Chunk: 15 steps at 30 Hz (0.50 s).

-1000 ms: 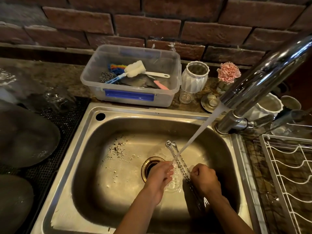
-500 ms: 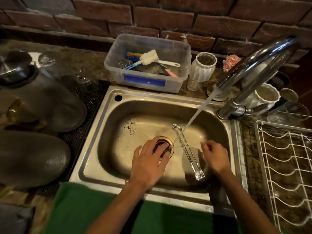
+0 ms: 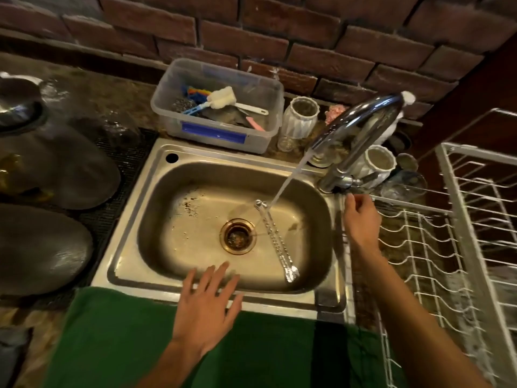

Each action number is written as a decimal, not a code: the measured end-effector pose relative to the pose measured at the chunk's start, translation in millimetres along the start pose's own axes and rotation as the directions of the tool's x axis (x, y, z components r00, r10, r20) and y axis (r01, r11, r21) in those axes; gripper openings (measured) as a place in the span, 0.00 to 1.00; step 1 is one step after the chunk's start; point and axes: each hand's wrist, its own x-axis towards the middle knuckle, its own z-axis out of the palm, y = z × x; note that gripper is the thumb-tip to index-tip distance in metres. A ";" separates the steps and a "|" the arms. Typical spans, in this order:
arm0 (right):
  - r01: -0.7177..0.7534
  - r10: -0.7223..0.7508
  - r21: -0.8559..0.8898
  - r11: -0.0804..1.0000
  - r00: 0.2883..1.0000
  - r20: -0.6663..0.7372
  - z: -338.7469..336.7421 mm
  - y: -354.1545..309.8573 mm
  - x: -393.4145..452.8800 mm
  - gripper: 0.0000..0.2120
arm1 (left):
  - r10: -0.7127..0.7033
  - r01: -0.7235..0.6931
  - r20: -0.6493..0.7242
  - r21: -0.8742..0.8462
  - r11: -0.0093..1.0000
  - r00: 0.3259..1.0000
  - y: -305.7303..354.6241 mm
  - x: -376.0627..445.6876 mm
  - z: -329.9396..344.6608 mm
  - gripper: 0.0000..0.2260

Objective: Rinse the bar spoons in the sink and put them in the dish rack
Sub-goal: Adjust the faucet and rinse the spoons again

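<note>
Two long twisted bar spoons (image 3: pixel 275 239) lie side by side on the floor of the steel sink (image 3: pixel 156 175), right of the drain (image 3: pixel 237 236). Water from the chrome tap (image 3: pixel 355 124) hits their far ends. My left hand (image 3: pixel 208 306) hovers flat with spread fingers over the sink's front rim, holding nothing. My right hand (image 3: pixel 361 219) is at the sink's right rim, fingertips close to the tap's lever (image 3: pixel 361 179); I cannot tell if they touch it. The white wire dish rack (image 3: pixel 447 247) stands to the right.
A clear plastic tub (image 3: pixel 218 107) with brushes and scourers sits behind the sink. White ribbed cups (image 3: pixel 300 119) stand beside the tap. Dark plates (image 3: pixel 42 247) and glassware lie on a mat at left. A green cloth (image 3: pixel 126 340) covers the front edge. A brick wall is behind.
Both hands have left the spoons, which now lie in the sink. The left hand drew back to the front rim; the right hand rose toward the tap's lever. The view pulled back.
</note>
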 end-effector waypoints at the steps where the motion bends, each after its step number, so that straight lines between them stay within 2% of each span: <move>1: -0.017 0.017 -0.004 1.000 1.000 -0.019 -1.8 -2.2 5.7 0.16 | -0.005 0.005 0.011 0.004 1.000 1.000 0.5 0.4 0.2 0.26; 6: -0.172 0.172 -0.021 0.985 0.985 -0.022 -1.5 -9.1 35.6 0.21 | -0.029 0.029 0.006 -0.028 0.999 1.000 7.0 0.7 -7.5 0.24; 9: -0.286 0.286 0.025 0.958 0.958 -0.002 8.2 -12.6 54.9 0.20 | -0.025 0.024 -0.022 -0.062 0.998 0.999 4.4 -0.3 -10.9 0.22; 11: -0.365 0.364 0.212 0.907 0.930 0.045 15.4 -17.2 64.7 0.17 | -0.029 0.026 -0.035 -0.080 0.996 0.999 3.3 -0.2 -10.0 0.22; 13: -0.450 0.448 0.409 0.794 0.887 0.107 20.1 -21.6 72.9 0.13 | -0.029 0.025 -0.048 -0.090 0.996 0.998 2.2 0.7 -7.5 0.21; 15: -0.520 0.507 0.535 0.666 0.841 0.188 25.4 -21.4 80.5 0.12 | -0.022 0.017 -0.053 -0.094 0.995 0.998 1.1 1.7 -5.0 0.21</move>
